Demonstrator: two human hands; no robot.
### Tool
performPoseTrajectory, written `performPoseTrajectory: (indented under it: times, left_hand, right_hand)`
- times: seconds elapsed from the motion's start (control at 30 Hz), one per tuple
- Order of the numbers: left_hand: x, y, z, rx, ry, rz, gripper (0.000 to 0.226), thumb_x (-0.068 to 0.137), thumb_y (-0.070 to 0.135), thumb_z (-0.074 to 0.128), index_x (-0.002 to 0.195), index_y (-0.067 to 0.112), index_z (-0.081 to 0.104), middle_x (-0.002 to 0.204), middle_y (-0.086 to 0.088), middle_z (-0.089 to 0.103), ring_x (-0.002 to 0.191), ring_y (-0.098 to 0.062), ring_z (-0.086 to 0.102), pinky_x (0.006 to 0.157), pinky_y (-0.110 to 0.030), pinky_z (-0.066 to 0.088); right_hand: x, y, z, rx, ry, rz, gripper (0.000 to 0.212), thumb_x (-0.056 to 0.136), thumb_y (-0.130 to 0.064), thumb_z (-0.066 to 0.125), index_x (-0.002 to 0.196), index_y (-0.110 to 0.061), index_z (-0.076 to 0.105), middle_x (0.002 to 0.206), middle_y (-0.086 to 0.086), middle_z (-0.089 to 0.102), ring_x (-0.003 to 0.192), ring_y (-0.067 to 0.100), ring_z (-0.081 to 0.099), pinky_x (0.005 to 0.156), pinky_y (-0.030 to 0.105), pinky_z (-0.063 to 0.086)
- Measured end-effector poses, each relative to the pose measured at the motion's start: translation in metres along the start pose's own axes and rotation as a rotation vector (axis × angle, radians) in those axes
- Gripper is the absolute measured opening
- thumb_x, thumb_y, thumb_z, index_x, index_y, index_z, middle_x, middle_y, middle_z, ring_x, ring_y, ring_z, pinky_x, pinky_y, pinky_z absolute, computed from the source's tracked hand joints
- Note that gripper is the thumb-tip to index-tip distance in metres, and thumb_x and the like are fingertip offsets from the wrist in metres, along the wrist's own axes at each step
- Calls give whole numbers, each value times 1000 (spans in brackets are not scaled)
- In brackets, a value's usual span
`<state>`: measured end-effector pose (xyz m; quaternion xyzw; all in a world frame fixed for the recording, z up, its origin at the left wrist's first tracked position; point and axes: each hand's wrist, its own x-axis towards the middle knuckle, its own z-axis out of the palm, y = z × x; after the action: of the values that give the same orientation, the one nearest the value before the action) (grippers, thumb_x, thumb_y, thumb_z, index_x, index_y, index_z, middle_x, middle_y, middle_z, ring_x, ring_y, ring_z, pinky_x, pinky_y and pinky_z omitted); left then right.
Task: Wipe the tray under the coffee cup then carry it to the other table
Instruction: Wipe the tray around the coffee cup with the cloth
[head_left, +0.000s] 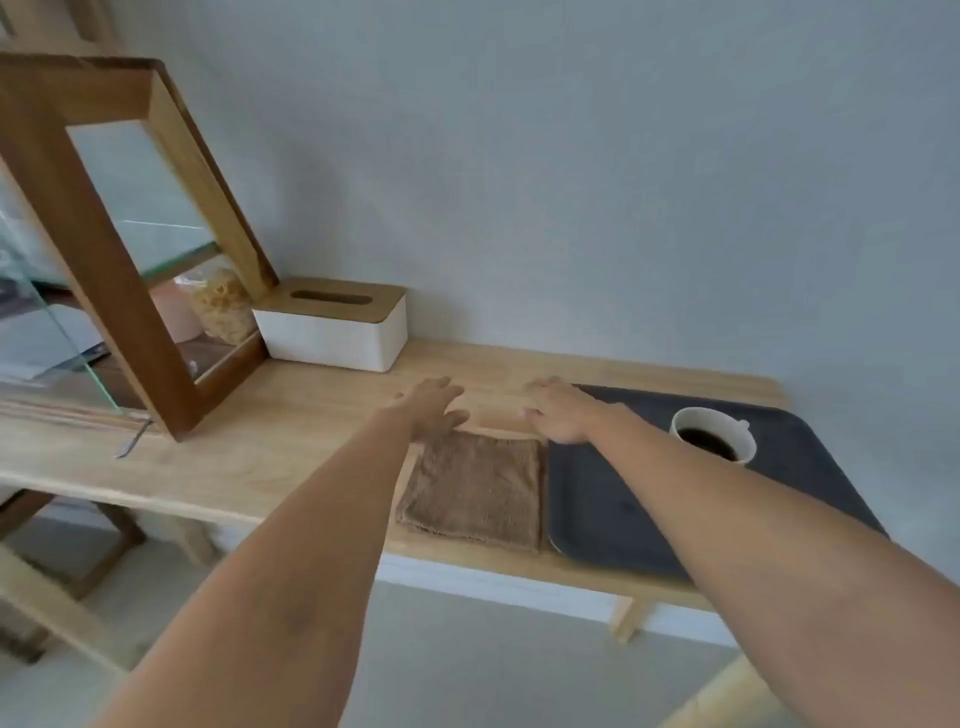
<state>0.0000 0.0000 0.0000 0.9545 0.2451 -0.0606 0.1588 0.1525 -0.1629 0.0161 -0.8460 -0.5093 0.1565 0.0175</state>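
A dark grey tray (613, 499) lies on the right part of a light wooden table (291, 426). On its far half stands a white cup (714, 434) of black coffee. A folded brown cloth (478, 488) lies flat just left of the tray. My left hand (434, 410) hovers over the cloth's far left corner, fingers spread, holding nothing. My right hand (558, 415) is over the tray's far left corner, fingers apart and empty. Both forearms stretch out from the bottom of the view.
A white tissue box (332, 332) with a wooden lid stands against the wall at the back. A wood-and-glass display case (130, 291) fills the left side of the table. The grey wall runs right behind the table. Floor shows below the table's front edge.
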Motion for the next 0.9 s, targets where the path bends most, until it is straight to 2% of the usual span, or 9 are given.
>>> performPoseTrajectory:
  times: [0.07,0.13,0.2,0.3,0.43,0.6,0.7,0.77,0.9]
  left_hand:
    - [-2,0,9,-24,-69,43,61,98,44,38,152,20,21,163,-5,11,150,-24,10,119,-53,16]
    - [-7,1,21,-70,-99,66,59,98,41,43,149,16,29,158,-9,25,145,-26,25,117,-45,22]
    - [-10,2,28,-94,-83,92,50,96,37,50,140,14,41,146,-10,44,132,-26,42,109,-39,34]
    - [-15,1,32,-141,-18,86,38,92,34,57,127,19,49,134,-4,55,122,-24,50,103,-40,39]
    - [-20,6,33,-202,81,70,26,86,21,66,108,15,53,118,-9,63,108,-28,57,91,-37,46]
    - [-29,11,18,-170,64,90,34,81,13,72,114,10,62,110,-10,67,103,-28,61,85,-36,49]
    - [-37,19,-4,-14,19,139,16,82,21,71,85,6,67,76,-6,64,82,-26,56,64,-29,38]
    - [-45,27,-23,2,2,159,23,83,23,70,69,12,57,61,1,50,71,-23,47,55,-29,28]
    - [-61,57,-60,32,-35,182,16,86,32,67,77,22,57,70,4,53,71,-17,48,62,-31,33]
  right_hand:
    - [-5,-6,11,-9,-55,5,43,100,-41,32,119,-8,53,124,13,49,113,30,48,102,47,39]
    - [-15,-12,22,1,-78,34,40,99,-43,33,102,-13,58,107,8,52,99,27,53,98,47,41]
    - [-20,-15,30,25,-53,34,39,97,-45,38,104,-13,59,111,10,54,104,29,53,101,49,39]
    - [-28,-17,35,51,43,-15,43,93,-43,51,121,-12,58,120,12,57,113,31,52,104,49,38]
    - [-35,-20,42,196,151,-39,39,88,-32,64,119,-9,56,107,9,62,102,26,57,88,38,47]
    - [-46,-26,41,295,202,-91,16,89,-16,62,100,-11,52,90,4,56,83,22,56,72,31,44]
    - [-57,-28,27,401,214,-117,17,90,-14,61,105,-9,53,95,5,58,86,21,56,74,30,43]
    - [-67,-26,11,451,204,-148,20,90,-15,61,109,-12,57,98,2,60,91,18,57,77,29,42]
    - [-97,-15,-29,415,206,-204,22,89,-15,64,110,-11,65,93,-1,62,80,12,59,76,31,49]
